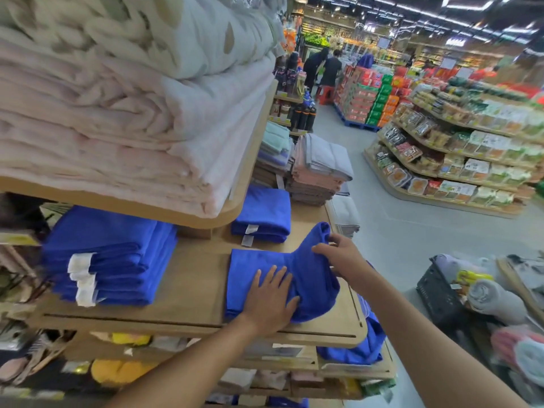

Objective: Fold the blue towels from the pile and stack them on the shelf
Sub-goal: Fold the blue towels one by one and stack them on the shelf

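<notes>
Head view: a half-folded blue cloth towel (253, 263) lies on the pale wooden shelf (194, 287), near its right front corner. The left hand (269, 301) presses flat on the towel's near part, fingers straight and spread. The right hand (338, 257) grips the towel's raised right fold, fingers curled over the lifted cloth. To the left on the same shelf sits a tall stack of folded blue towels (112, 257) with white tags; a smaller blue folded stack (262, 214) sits behind. More loose blue cloth (362, 346) hangs from the lower shelf, under the right forearm.
</notes>
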The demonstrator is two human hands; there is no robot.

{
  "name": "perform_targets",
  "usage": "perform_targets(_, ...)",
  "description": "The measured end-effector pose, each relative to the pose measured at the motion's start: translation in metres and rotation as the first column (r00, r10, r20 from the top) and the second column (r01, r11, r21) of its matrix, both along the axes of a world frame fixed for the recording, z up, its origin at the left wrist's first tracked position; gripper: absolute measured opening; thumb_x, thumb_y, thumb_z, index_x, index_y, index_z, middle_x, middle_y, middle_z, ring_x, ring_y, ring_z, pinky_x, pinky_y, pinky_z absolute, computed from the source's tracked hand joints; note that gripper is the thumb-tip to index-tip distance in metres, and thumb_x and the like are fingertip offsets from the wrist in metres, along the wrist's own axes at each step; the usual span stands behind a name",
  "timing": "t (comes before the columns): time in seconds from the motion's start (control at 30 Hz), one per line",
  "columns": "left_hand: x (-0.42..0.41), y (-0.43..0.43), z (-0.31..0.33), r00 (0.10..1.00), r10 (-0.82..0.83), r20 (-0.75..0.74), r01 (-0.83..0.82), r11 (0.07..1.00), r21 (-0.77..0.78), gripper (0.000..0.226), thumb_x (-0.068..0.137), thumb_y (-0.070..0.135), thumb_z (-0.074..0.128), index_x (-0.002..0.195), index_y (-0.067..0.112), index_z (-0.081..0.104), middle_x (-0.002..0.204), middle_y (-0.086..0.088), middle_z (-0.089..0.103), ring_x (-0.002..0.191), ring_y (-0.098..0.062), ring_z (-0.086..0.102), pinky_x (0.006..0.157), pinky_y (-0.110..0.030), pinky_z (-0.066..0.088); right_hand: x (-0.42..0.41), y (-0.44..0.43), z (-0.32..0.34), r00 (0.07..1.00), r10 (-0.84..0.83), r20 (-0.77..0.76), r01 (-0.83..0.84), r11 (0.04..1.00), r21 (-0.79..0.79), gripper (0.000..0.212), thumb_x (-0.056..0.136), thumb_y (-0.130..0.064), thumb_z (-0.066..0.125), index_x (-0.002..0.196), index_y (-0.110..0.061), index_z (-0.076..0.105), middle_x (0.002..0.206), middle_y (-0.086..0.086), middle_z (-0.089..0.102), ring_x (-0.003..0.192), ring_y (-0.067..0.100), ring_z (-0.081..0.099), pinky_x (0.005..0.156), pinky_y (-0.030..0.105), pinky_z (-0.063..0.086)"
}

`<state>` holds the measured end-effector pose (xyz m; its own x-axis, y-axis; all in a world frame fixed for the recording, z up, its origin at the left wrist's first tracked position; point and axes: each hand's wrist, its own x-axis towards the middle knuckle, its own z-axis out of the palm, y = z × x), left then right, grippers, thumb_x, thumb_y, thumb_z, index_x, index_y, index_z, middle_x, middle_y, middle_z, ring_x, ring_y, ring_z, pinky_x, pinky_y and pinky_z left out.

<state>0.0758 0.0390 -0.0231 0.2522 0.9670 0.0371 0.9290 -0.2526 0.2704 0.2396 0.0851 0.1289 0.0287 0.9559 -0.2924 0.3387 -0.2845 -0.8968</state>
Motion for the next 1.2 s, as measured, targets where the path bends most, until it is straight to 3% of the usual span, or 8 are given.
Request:
perform_targets(0.17,-0.056,-0.012,0.014,0.892,0.142,0.429,-0.214,0.969,0.124,0.046,0.104,0.034,0.042,0.147,0.022,0.047,0.161,0.005,0.032,0.149,-0.012,0.027,0.122,-0.032,0.025,-0.039,0.002,-0.007,0.98,0.117,0.164,-0.124,0.992,0.031,0.024,0.085,-0.014,0.069,0.107,-0.019,0.064,0.085,0.006,0.068,0.071,0.02,0.068,0.052,0.032,0.057)
perform_targets(0.37,-0.094,-0.025,0.006,0.215,0.364,0.906,-0.381,0.886,-0.266,0.025,0.108,0.026,0.041,0.121,0.031,0.061,0.127,0.012,0.066,0.121,-0.009,0.06,0.106,-0.036,0.046,-0.113,0.013,-0.018,0.905,0.274,0.326,-0.285,0.958,-0.014,0.033,0.082,-0.026,0.072,0.109,-0.018,0.053,0.083,0.008,0.066,0.072,0.027,0.07,0.078,0.047,0.064)
perform_targets(0.5,-0.098,-0.01,0.005,-0.069,0.372,0.925,-0.361,0.856,-0.371,0.027,0.11,0.013,0.037,0.105,0.017,0.063,0.109,-0.003,0.072,0.112,-0.024,0.063,0.099,-0.032,0.049,-0.148,0.002,-0.048,0.891,0.384,0.243,-0.368,0.923,-0.11,0.025,0.09,-0.031,0.073,0.102,-0.015,0.057,0.072,0.005,0.061,0.053,0.016,0.061,0.05,0.031,0.057)
perform_targets(0.63,-0.099,-0.003,0.0,0.016,0.402,0.916,-0.338,0.864,-0.373,0.025,0.103,0.002,0.047,0.108,0.023,0.06,0.117,-0.002,0.068,0.109,-0.016,0.062,0.09,-0.015,0.049,-0.114,0.003,-0.057,0.878,0.222,0.423,-0.277,0.958,0.072,0.011,0.091,-0.032,0.063,0.095,-0.022,0.064,0.079,-0.002,0.068,0.061,0.013,0.064,0.063,0.036,0.058)
perform_targets(0.73,-0.099,-0.004,-0.006,0.227,0.413,0.882,-0.353,0.879,-0.321,0.034,0.097,0.005,0.057,0.124,0.025,0.055,0.125,0.004,0.062,0.11,-0.002,0.059,0.086,-0.006,0.045,-0.065,0.005,-0.062,0.881,0.013,0.473,-0.095,0.984,0.149,0.041,0.087,-0.036,0.066,0.123,-0.019,0.057,0.095,-0.003,0.066,0.083,0.02,0.068,0.069,0.036,0.052)
perform_targets(0.87,-0.097,-0.008,-0.013,0.411,0.429,0.804,-0.395,0.879,-0.268,0.048,0.095,0.013,0.061,0.14,0.023,0.05,0.138,0.003,0.057,0.125,-0.017,0.056,0.107,-0.039,0.047,-0.051,0.0,-0.077,0.965,0.066,0.252,-0.008,0.974,-0.225,0.078,0.083,-0.044,0.078,0.141,-0.002,0.045,0.115,0.01,0.063,0.093,0.026,0.064,0.07,0.034,0.046)
perform_targets(1.07,-0.094,-0.011,-0.014,0.478,0.42,0.771,-0.434,0.876,-0.209,0.05,0.094,0.019,0.062,0.141,0.031,0.048,0.138,0.009,0.057,0.124,-0.012,0.055,0.106,-0.034,0.046,-0.066,0.0,-0.085,0.999,0.022,0.033,-0.012,0.962,-0.273,0.067,0.073,-0.038,0.09,0.123,-0.005,0.062,0.121,0.012,0.067,0.109,0.031,0.067,0.099,0.047,0.055)
perform_targets(1.2,-0.094,-0.009,-0.011,0.357,0.398,0.845,-0.39,0.886,-0.252,0.054,0.092,0.007,0.065,0.139,0.028,0.047,0.137,0.005,0.058,0.129,-0.014,0.054,0.104,-0.025,0.045,-0.071,-0.007,-0.078,0.998,0.048,-0.032,-0.052,0.989,-0.138,0.039,0.077,-0.019,0.086,0.11,-0.006,0.07,0.108,0.014,0.075,0.101,0.031,0.072,0.096,0.051,0.057)
